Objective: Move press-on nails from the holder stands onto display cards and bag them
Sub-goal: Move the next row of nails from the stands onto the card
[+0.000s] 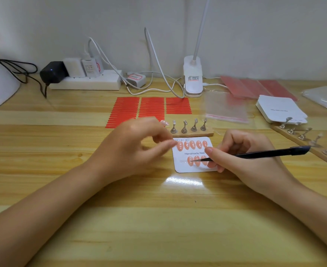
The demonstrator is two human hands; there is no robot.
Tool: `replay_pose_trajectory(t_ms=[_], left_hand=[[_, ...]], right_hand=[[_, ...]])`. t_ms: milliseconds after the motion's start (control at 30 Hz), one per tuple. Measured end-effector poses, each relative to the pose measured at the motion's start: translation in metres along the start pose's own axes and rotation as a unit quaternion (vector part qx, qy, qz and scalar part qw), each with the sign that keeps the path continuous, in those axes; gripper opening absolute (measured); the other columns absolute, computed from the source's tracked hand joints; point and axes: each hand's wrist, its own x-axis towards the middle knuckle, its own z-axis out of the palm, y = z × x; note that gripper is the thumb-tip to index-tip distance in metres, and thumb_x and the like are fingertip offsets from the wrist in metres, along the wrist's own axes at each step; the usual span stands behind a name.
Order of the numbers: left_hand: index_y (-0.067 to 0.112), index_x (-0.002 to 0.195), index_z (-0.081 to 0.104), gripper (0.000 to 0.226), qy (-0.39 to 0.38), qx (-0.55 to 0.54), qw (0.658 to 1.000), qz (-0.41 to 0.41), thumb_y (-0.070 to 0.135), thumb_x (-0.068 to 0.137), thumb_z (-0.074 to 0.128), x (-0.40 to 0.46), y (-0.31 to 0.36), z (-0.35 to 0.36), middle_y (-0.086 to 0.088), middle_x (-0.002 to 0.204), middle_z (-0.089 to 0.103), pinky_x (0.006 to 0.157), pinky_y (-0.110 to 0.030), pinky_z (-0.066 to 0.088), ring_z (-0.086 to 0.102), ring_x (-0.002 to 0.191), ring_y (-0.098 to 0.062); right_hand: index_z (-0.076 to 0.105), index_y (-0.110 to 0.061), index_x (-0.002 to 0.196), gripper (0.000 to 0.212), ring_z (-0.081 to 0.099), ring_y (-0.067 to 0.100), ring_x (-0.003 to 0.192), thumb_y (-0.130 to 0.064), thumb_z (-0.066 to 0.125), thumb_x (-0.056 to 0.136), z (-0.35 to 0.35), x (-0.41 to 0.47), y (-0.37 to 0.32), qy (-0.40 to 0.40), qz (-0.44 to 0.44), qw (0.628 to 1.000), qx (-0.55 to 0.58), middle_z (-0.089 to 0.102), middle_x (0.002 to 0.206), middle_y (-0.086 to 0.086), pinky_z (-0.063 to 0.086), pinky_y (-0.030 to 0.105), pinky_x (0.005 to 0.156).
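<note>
Right hand (241, 153) grips black tweezers (255, 155) over the display card (194, 153); left hand (139, 145) hovers beside it.

A single wide-angle view looked out from the person's head, facing forward and tilted down over the table (158, 228). It sat close above the near edge, so both forearms entered from the bottom corners and the hands met near the frame's middle. The far wall (255, 35) closed the top of the picture, and straight lines bowed toward the edges. No second view overlapped it.
</note>
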Motion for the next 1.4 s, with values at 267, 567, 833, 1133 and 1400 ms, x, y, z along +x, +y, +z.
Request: replay_pose_trajectory(t_ms=[267,567,833,1133,1400], left_hand=[[0.027,0.084,0.051,0.035,0.003,0.072,0.974,-0.216,0.052,0.065,0.067,0.018,-0.013,0.002,0.018,0.081,0.049,0.086,-0.037,0.041,0.046,0.075,0.003],[0.033,0.062,0.061,0.019,0.072,-0.036,0.963,-0.257,0.031,0.069,0.077,0.024,-0.015,0.017,0.019,0.071,0.06,0.09,-0.05,0.043,0.055,0.072,-0.005],[0.037,0.062,0.064,0.021,0.092,-0.095,0.961,-0.244,0.025,0.068,0.08,0.019,-0.024,0.02,0.018,0.071,0.061,0.074,-0.028,0.044,0.053,0.062,0.003],[0.036,0.064,0.064,0.02,0.089,-0.09,0.962,-0.242,0.026,0.07,0.079,0.018,-0.021,0.018,0.015,0.072,0.06,0.089,-0.051,0.043,0.051,0.063,-0.002],[0.036,0.062,0.065,0.019,0.091,-0.097,0.962,-0.237,0.026,0.069,0.079,0.018,-0.024,0.018,0.016,0.068,0.058,0.082,-0.04,0.045,0.049,0.061,-0.001]], right_hand=[[0.053,-0.008,0.057,0.028,0.068,0.017,0.058,-0.016,0.071,0.076,0.001,-0.001,-0.003,0.002,0.009,1.0,0.015,0.066,0.052,0.002,0.049,0.017,0.054],[0.072,-0.025,0.066,0.028,0.062,0.016,0.057,-0.052,0.069,0.057,-0.004,0.003,-0.002,0.04,0.015,0.99,0.138,0.066,0.056,0.0,0.052,0.016,0.059],[0.076,-0.034,0.07,0.021,0.068,0.007,0.064,-0.049,0.068,0.058,-0.004,0.005,0.001,0.058,0.011,0.991,0.12,0.073,0.073,-0.003,0.05,0.011,0.064],[0.071,-0.018,0.102,0.052,0.064,-0.007,0.06,-0.044,0.081,0.058,-0.005,0.018,0.017,-0.015,0.07,0.996,0.059,0.074,0.091,-0.003,0.047,0.008,0.06],[0.071,-0.028,0.089,0.013,0.065,-0.002,0.081,-0.023,0.068,0.076,-0.012,0.024,-0.01,0.071,-0.136,0.988,0.007,0.07,0.086,-0.017,0.045,0.005,0.069]])
